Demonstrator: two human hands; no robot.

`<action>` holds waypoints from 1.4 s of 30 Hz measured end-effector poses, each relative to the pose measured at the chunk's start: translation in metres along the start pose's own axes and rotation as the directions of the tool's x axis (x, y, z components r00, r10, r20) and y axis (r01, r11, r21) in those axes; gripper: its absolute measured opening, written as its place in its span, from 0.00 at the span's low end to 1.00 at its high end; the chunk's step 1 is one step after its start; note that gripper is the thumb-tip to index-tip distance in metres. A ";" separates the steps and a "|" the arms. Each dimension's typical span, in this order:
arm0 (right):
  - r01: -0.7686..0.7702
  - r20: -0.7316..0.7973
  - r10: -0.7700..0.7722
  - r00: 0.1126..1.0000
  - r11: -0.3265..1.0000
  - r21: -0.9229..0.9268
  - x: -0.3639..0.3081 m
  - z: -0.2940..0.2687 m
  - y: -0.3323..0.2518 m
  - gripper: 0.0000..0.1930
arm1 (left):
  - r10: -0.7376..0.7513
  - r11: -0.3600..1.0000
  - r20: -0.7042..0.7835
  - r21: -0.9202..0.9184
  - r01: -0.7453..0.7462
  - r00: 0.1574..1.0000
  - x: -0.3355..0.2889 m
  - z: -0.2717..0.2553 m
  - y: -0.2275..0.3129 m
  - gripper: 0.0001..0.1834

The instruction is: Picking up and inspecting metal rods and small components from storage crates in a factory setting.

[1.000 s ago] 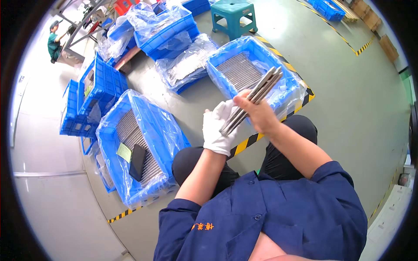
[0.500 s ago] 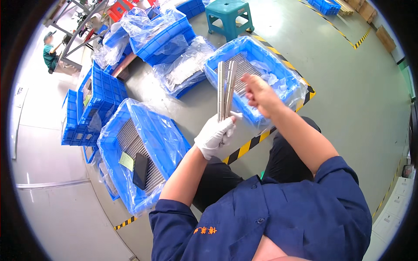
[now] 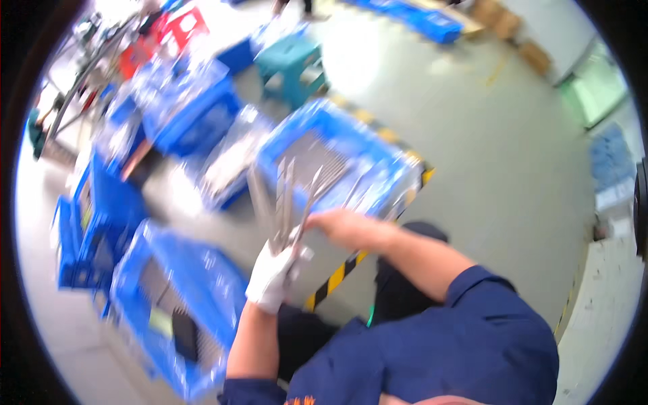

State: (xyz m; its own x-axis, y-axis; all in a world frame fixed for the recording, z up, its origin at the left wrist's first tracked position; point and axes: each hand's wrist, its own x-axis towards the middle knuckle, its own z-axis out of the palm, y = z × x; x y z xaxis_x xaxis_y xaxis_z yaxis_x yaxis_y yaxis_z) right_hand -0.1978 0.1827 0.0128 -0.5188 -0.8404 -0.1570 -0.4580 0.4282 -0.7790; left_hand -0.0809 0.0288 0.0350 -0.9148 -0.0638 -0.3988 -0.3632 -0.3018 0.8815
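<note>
My left hand, in a white glove, is closed round the lower ends of several slim silvery metal rods. They stand up from the fist and fan apart at the top, smeared by motion. At the right of the bundle, my bare right hand has its fingertips closed on one tilted metal rod, near its lower part; blur hides the exact grip. Beyond both hands lies a blue crate lined with clear plastic, with rows of similar rods in it.
At the lower left, another lined blue crate holds rods, a dark flat device and a yellowish paper. Stacked blue crates stand farther left. A green stool is behind. Yellow-black tape marks the floor.
My right hand has come in to the rods in my left hand. The rods now fan wider. The whole view has swung, so the crates sit lower and farther left, and is blurred.
</note>
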 end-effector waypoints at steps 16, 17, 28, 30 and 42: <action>0.237 -0.244 0.010 0.970 0.200 0.951 0.002 -0.038 -0.008 0.14 | 0.116 0.993 0.022 -0.034 -0.115 0.993 -0.014 -0.006 -0.004 0.15; 0.238 -0.245 0.004 0.969 0.230 0.944 0.002 -0.037 -0.009 0.14 | 0.110 0.994 0.016 -0.029 -0.110 0.994 -0.014 -0.005 -0.003 0.15; 0.409 -0.578 -0.042 0.815 0.749 0.522 -0.004 -0.005 -0.025 0.15 | 0.100 0.992 -0.017 -0.078 -0.101 0.995 -0.027 -0.002 -0.009 0.17; 0.398 -0.490 -0.118 0.863 0.758 0.517 0.000 -0.010 -0.017 0.19 | 0.198 0.973 -0.025 -0.113 -0.200 0.980 -0.023 -0.013 -0.018 0.18; 0.230 -0.314 -0.001 0.950 0.683 0.693 -0.024 -0.085 0.009 0.18 | -0.011 0.994 0.058 0.113 0.004 0.998 -0.018 -0.016 0.011 0.12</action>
State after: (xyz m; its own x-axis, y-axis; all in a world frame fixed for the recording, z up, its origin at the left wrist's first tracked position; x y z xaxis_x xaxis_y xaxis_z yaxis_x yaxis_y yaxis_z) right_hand -0.2507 0.2352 0.0611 -0.7184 -0.6943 0.0422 0.0683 -0.1308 -0.9891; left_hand -0.0657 0.0113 0.0479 -0.9196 -0.0051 -0.3928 -0.3845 -0.1930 0.9027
